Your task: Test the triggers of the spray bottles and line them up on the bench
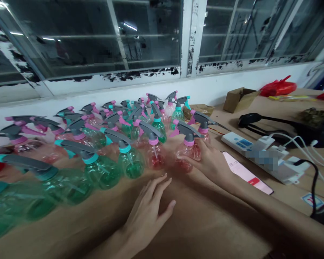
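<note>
Many small spray bottles stand in a crowd on the brown table (205, 223), some green with teal collars, some pink with pink collars, all with grey triggers. My right hand (207, 162) rests against the side of a pink spray bottle (187, 151) at the group's right edge, fingers curved around its body. My left hand (148, 208) lies flat on the table with fingers stretched out, just in front of another pink bottle (155, 153) and a green bottle (131, 160). It holds nothing.
A white power strip (261, 154) with plugged cables lies to the right, a pink-and-white card (245, 172) beside it. Farther back sit a small open cardboard box (239, 99), a red plastic bag (278, 88) and a black device (313, 126). A white wall and windows run behind.
</note>
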### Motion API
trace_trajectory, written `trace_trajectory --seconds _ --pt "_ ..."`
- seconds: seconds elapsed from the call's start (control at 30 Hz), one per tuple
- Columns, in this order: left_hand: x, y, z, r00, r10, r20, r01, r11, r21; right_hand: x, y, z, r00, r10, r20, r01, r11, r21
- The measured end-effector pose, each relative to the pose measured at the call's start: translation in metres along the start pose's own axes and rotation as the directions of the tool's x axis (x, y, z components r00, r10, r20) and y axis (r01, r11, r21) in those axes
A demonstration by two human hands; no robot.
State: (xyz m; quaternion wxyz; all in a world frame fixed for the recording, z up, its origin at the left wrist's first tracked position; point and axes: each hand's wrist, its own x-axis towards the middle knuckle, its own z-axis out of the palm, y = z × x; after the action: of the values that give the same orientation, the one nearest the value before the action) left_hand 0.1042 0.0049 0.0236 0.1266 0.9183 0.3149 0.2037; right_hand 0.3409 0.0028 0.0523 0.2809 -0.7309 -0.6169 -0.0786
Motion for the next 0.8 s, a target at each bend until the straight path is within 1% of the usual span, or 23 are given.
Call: trace_trajectory --seconds 0.17,0.23,0.3,0.4,0.47,0.5,0.57,0.63,0.7,0.77,0.8 --pt "-0.003 0.008 0.009 1.0 -0.022 0.0 0.022 0.995 -0.097 -0.011 0.015 -0.01 1.0 0.0 -0.016 0.001 0.998 0.066" --pt "-0.007 0.012 0.011 0.999 -0.035 0.015 0.036 0.992 -0.119 -0.015 0.016 -0.013 1.0 0.0 -0.001 0.0 0.996 0.087" --pt "-0.011 0.014 0.014 0.998 -0.06 0.018 0.062 0.988 -0.138 -0.021 0.013 -0.016 1.0 -0.012 0.011 0.011 0.996 0.093" --pt "-0.015 0.015 0.019 0.994 -0.105 -0.009 0.102 0.978 -0.184 -0.041 -0.004 -0.022 0.998 -0.06 -0.018 0.062 0.992 0.108" --pt "-0.017 0.015 0.021 0.991 -0.129 -0.029 0.118 0.963 -0.241 -0.059 -0.02 -0.025 0.989 -0.148 -0.023 0.15 0.977 0.149" --pt "-0.019 0.015 0.022 0.99 -0.134 -0.036 0.119 0.954 -0.276 -0.067 -0.028 -0.027 0.981 -0.193 0.003 0.189 0.967 0.169" --pt "-0.025 0.014 0.023 0.99 -0.133 -0.041 0.11 0.93 -0.351 -0.082 -0.044 -0.027 0.963 -0.269 -0.005 0.265 0.944 0.197" --pt "-0.032 0.012 0.022 0.99 -0.139 -0.029 0.115 0.907 -0.404 -0.09 -0.055 -0.027 0.96 -0.281 -0.012 0.277 0.933 0.231" --pt "-0.041 0.009 0.019 0.987 -0.158 -0.016 0.137 0.898 -0.418 -0.091 -0.062 -0.028 0.961 -0.276 -0.001 0.265 0.922 0.281" --pt "-0.048 0.006 0.014 0.985 -0.172 -0.026 0.148 0.907 -0.394 -0.085 -0.066 -0.031 0.955 -0.29 0.056 0.247 0.889 0.384" --pt "-0.05 0.005 0.01 0.985 -0.17 -0.029 0.147 0.914 -0.378 -0.08 -0.068 -0.034 0.944 -0.311 0.114 0.225 0.856 0.466"
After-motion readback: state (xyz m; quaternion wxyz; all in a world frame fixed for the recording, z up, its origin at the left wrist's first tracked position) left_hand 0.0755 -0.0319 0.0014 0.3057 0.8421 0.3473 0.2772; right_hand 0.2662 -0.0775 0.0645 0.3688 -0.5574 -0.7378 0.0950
